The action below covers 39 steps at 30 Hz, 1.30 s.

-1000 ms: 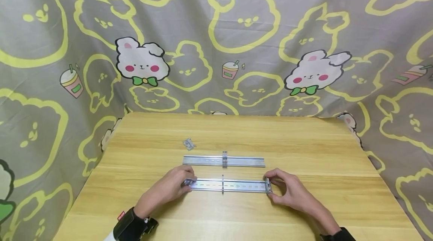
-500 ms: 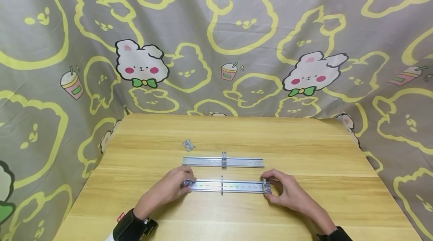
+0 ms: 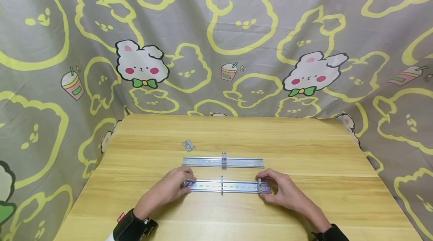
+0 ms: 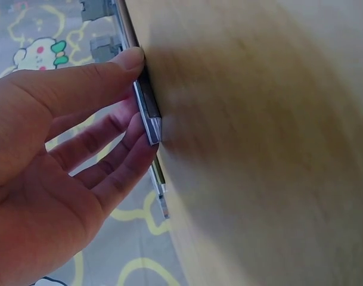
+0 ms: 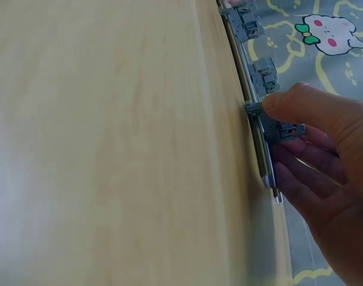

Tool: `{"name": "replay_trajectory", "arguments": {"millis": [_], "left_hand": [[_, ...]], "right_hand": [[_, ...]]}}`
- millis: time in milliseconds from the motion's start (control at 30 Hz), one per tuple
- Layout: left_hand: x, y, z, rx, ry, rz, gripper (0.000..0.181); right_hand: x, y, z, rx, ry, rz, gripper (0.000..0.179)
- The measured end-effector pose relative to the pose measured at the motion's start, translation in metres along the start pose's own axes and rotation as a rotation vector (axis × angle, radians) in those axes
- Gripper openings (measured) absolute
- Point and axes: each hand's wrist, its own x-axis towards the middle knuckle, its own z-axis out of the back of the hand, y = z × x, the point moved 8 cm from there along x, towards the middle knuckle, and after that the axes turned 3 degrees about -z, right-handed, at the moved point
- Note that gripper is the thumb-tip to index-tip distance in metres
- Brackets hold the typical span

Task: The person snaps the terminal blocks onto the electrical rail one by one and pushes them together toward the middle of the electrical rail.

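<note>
My left hand grips the left end of the nearer slotted metal DIN rail. In the left wrist view, the thumb and fingers pinch that rail by its edges. A thin grey terminal block stands across the middle of the rail. Close to the right end, my right hand pinches another grey terminal block, which sits across the rail. The right wrist view shows the thumb on one end of this block, the fingers partly hidden behind it.
Parallel behind lies a second DIN rail with several terminal blocks side by side at its middle. A loose grey terminal block lies flat farther back on the wooden table. A patterned curtain encloses the back and sides.
My right hand has slid left along the nearer rail with the terminal block, and the rail's right end now shows beyond it. The left hand keeps its place.
</note>
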Motion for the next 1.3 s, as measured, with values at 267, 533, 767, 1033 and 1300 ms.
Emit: {"name": "replay_trajectory", "arguments": {"millis": [267, 533, 767, 1033, 1300], "left_hand": [[-0.001, 0.004, -0.003, -0.002, 0.008, 0.022, 0.032], [-0.001, 0.003, -0.001, -0.003, 0.000, 0.016, 0.030], [-0.001, 0.002, 0.000, -0.008, 0.002, 0.024, 0.030], [-0.001, 0.002, 0.000, -0.016, 0.000, 0.022, 0.032], [-0.001, 0.001, 0.000, -0.009, 0.000, 0.028, 0.031]], "right_hand": [[0.007, 0.005, -0.008, 0.023, 0.007, 0.015, 0.053], [0.016, 0.010, -0.019, 0.013, 0.025, 0.007, 0.053], [0.026, 0.019, -0.030, 0.008, 0.039, 0.021, 0.053], [0.035, 0.031, -0.038, -0.053, 0.021, 0.070, 0.056], [0.041, 0.037, -0.045, -0.033, 0.041, 0.081, 0.055]]}}
